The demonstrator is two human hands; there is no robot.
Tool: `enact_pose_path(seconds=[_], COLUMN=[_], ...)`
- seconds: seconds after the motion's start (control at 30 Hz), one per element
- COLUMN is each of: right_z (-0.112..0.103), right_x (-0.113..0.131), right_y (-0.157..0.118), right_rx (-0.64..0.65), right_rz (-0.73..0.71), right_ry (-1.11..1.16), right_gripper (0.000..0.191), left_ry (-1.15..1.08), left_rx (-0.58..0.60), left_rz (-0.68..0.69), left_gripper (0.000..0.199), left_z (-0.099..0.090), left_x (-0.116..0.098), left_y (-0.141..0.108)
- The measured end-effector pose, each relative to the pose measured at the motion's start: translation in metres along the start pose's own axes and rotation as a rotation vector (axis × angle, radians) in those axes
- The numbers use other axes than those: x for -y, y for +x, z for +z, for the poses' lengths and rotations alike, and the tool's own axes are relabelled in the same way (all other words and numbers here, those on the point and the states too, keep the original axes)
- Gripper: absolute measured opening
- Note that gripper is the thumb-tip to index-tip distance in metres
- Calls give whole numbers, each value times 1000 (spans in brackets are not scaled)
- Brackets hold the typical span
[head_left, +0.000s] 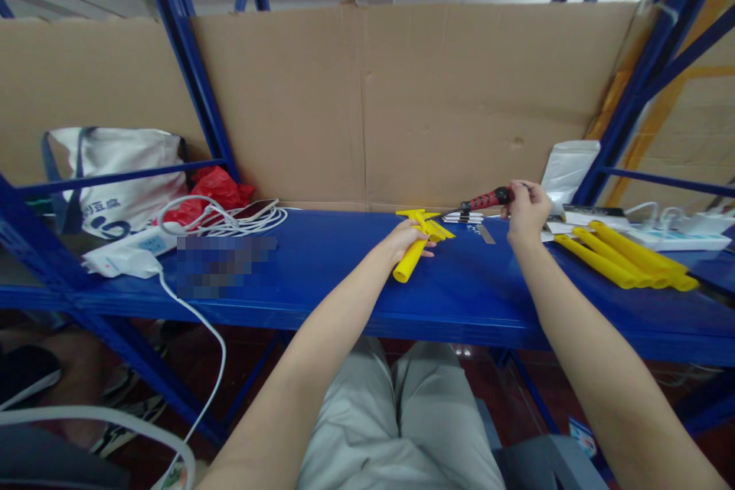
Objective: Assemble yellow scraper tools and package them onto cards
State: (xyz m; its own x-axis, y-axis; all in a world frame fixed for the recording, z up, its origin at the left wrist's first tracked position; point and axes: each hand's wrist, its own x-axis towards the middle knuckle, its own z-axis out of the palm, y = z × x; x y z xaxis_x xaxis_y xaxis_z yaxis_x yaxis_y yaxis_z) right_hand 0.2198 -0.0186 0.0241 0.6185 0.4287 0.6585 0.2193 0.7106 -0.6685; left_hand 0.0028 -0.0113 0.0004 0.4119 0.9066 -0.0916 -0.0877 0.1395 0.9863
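Note:
My left hand (406,236) is closed around a yellow handle-like tube (407,264) and holds it on the blue shelf top. More yellow plastic parts (439,230) lie at its upper end, partly hidden by my fingers. My right hand (525,208) grips the back end of a red and black screwdriver (485,200). The screwdriver lies nearly level, its thin shaft pointing left to the yellow piece; whether the tip touches it is too small to tell. Below the screwdriver are small screws (475,229) and a flat metal strip (487,234).
Several yellow tubes (637,256) lie at the right beside a white power strip (677,237). On the left are a white power strip (132,249), coiled white cable (246,220), a red plastic bag (215,191) and a canvas bag (132,168). Cardboard (459,92) walls the back.

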Motion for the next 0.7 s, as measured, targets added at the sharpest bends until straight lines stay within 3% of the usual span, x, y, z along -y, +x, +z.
enact_pose_path(seconds=[0.2, 0.43, 0.7], right_z=[3, 5, 7], right_x=[10, 24, 21], right_y=[-5, -12, -17], right_rx=[93, 364, 501], right_rz=[147, 372, 332], right_ry=[114, 187, 125], right_gripper=[31, 27, 44], left_ry=[-40, -9, 102], left_rx=[-150, -362, -479], left_rz=[84, 193, 158], left_gripper=[47, 49, 50], left_z=[2, 1, -2], left_x=[-3, -5, -4], left_y=[0, 2, 3])
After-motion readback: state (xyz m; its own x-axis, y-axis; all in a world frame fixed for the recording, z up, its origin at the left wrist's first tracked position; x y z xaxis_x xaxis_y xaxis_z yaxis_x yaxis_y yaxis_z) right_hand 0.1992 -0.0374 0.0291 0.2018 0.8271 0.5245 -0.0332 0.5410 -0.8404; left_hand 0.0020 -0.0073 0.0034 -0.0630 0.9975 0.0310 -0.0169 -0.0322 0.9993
